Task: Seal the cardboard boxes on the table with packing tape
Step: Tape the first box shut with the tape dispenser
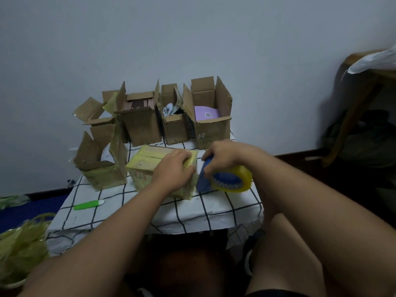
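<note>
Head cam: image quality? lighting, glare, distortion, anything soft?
Head view: dim, flat light with a bluish cast; dark, noisy shadow under the table. Small glare on the tape roll and the taped box. Wide-angle stretch enlarges the forearms near the bottom edge. Overall soft; the print on the right open box is unreadable.

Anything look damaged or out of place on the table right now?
The open box at front left looks battered: its flaps splay crookedly and carry old yellowed tape. A heap of stripped tape lies off the table's left edge.

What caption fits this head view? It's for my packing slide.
Left hand steadies a closed box while right hand holds the tape dispenser beside it.
</note>
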{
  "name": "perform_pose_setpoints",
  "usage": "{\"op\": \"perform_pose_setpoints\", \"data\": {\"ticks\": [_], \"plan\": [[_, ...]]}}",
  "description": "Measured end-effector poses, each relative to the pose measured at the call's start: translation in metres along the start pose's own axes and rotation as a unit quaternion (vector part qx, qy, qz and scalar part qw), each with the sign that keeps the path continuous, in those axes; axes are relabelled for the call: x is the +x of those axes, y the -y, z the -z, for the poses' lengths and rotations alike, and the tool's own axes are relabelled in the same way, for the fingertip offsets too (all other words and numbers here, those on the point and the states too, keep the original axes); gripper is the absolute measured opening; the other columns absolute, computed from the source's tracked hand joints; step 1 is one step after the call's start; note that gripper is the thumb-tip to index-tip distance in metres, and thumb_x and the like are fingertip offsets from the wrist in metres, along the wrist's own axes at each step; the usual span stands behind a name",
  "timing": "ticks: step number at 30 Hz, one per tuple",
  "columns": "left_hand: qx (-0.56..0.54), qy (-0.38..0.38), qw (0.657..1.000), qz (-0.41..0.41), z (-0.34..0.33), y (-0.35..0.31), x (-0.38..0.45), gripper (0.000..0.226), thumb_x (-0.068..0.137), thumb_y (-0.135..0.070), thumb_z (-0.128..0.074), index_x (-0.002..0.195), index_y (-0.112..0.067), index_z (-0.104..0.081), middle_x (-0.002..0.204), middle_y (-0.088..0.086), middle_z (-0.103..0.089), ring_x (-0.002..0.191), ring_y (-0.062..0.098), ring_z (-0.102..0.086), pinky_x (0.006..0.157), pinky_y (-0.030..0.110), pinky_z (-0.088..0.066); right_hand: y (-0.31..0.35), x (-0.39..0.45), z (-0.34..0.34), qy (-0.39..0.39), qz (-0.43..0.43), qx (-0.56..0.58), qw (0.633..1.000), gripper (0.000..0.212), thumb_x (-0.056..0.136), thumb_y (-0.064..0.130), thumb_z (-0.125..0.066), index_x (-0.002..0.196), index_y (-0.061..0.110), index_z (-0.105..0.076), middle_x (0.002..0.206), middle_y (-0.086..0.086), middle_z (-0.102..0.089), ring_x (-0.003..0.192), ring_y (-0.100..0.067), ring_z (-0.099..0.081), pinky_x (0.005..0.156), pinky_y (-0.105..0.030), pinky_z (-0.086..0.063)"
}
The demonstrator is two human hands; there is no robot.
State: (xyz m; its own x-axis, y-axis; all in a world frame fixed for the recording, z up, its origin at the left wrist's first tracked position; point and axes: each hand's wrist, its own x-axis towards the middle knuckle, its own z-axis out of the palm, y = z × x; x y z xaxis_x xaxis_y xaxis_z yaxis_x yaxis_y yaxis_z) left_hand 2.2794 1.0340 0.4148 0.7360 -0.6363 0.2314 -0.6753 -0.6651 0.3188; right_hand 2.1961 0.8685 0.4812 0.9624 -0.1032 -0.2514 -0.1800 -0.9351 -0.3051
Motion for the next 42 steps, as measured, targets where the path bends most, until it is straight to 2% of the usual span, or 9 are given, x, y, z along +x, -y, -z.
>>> {"op": "perform_pose_setpoints", "data": {"ticks": [3, 10, 15, 18, 20, 24, 29, 35, 42], "plan": [[0.004, 0.011, 1.0, -0.001, 0.001, 0.0, -0.003, 0.047, 0.091, -0.039, -0.058, 0.135, -0.025, -0.051, 0.139, -0.005, -0.047, 0.126, 0.018, -0.043, 0.099, 0.034, -0.04, 0.004, 0.003, -0.012, 0.007, -0.022, 0.033, 0.999, 0.059, 0.077, 0.051, -0.073, 0.131, 0.03, -0.064, 0.125, 0.002, -0.063, 0.104, -0.02, -0.057, 0.09, -0.036, -0.054], [0.063, -0.021, 0.997, -0.031, -0.003, -0.006, -0.014, 0.049, 0.092, -0.038, -0.058, 0.136, -0.026, -0.042, 0.145, -0.005, -0.038, 0.131, 0.017, -0.037, 0.109, 0.031, -0.03, -0.032, -0.025, -0.005, -0.12, -0.085, 0.143, 0.979, 0.055, 0.079, 0.049, -0.072, 0.13, 0.032, -0.063, 0.124, 0.004, -0.061, 0.104, -0.017, -0.057, 0.078, -0.026, -0.049], [0.047, 0.056, 0.995, -0.067, 0.006, 0.003, -0.025, 0.062, 0.094, -0.025, -0.053, 0.149, -0.031, -0.025, 0.159, -0.006, -0.027, 0.149, 0.017, -0.012, 0.122, 0.042, -0.005, -0.049, -0.028, -0.015, -0.237, -0.086, 0.254, 0.934, 0.057, 0.08, 0.046, -0.073, 0.134, 0.033, -0.06, 0.126, 0.005, -0.06, 0.103, -0.014, -0.056, 0.067, -0.018, -0.042], [0.099, 0.068, 0.991, -0.056, 0.005, 0.005, -0.03, 0.065, 0.096, -0.039, -0.053, 0.151, -0.036, -0.019, 0.164, 0.001, -0.01, 0.151, 0.025, -0.004, 0.121, 0.042, -0.001, -0.047, -0.024, -0.026, -0.284, -0.084, 0.286, 0.911, 0.06, 0.082, 0.045, -0.074, 0.138, 0.031, -0.058, 0.132, 0.004, -0.059, 0.107, -0.014, -0.054, 0.076, -0.022, -0.042], [0.105, 0.046, 0.993, -0.032, 0.003, 0.004, -0.032, 0.064, 0.097, -0.049, -0.05, 0.152, -0.034, -0.02, 0.164, 0.005, -0.008, 0.15, 0.024, -0.008, 0.12, 0.037, -0.005, -0.044, -0.022, -0.034, -0.307, -0.085, 0.321, 0.892, 0.061, 0.083, 0.044, -0.075, 0.139, 0.03, -0.057, 0.134, 0.002, -0.058, 0.109, -0.016, -0.054, 0.08, -0.024, -0.043], [0.121, 0.052, 0.99, -0.06, 0.004, 0.012, -0.031, 0.075, 0.098, -0.048, -0.047, 0.156, -0.016, -0.01, 0.165, 0.003, -0.008, 0.151, 0.018, -0.006, 0.121, 0.033, -0.005, -0.035, -0.015, -0.05, -0.332, -0.087, 0.364, 0.866, 0.063, 0.083, 0.042, -0.076, 0.141, 0.029, -0.055, 0.136, 0.002, -0.056, 0.111, -0.014, -0.052, 0.089, -0.028, -0.046], [0.128, 0.082, 0.983, -0.102, 0.012, 0.026, -0.032, 0.079, 0.099, -0.054, -0.041, 0.157, -0.014, -0.005, 0.165, 0.004, -0.002, 0.151, 0.017, -0.001, 0.12, 0.03, 0.002, -0.024, -0.005, -0.077, -0.353, -0.084, 0.418, 0.833, 0.064, 0.084, 0.04, -0.076, 0.143, 0.03, -0.053, 0.129, 0.007, -0.055, 0.111, -0.013, -0.054, 0.088, -0.026, -0.047], [0.101, 0.06, 0.987, -0.113, 0.009, 0.03, -0.033, 0.069, 0.101, -0.046, -0.041, 0.156, -0.012, -0.017, 0.163, 0.005, -0.015, 0.151, 0.018, -0.009, 0.12, 0.028, -0.003, -0.019, 0.005, -0.105, -0.396, -0.105, 0.404, 0.818, 0.066, 0.083, 0.044, -0.075, 0.143, 0.032, -0.051, 0.118, 0.005, -0.055, 0.11, -0.015, -0.055, 0.098, -0.04, -0.05], [0.073, 0.052, 0.989, -0.115, 0.003, 0.038, -0.031, 0.068, 0.1, -0.049, -0.042, 0.156, -0.018, -0.02, 0.163, 0.004, -0.014, 0.151, 0.018, -0.009, 0.119, 0.028, 0.001, -0.003, 0.016, -0.094, -0.461, -0.065, 0.43, 0.774, 0.066, 0.083, 0.039, -0.077, 0.143, 0.03, -0.051, 0.113, 0.015, -0.052, 0.107, -0.005, -0.051, 0.095, -0.027, -0.046]]}}
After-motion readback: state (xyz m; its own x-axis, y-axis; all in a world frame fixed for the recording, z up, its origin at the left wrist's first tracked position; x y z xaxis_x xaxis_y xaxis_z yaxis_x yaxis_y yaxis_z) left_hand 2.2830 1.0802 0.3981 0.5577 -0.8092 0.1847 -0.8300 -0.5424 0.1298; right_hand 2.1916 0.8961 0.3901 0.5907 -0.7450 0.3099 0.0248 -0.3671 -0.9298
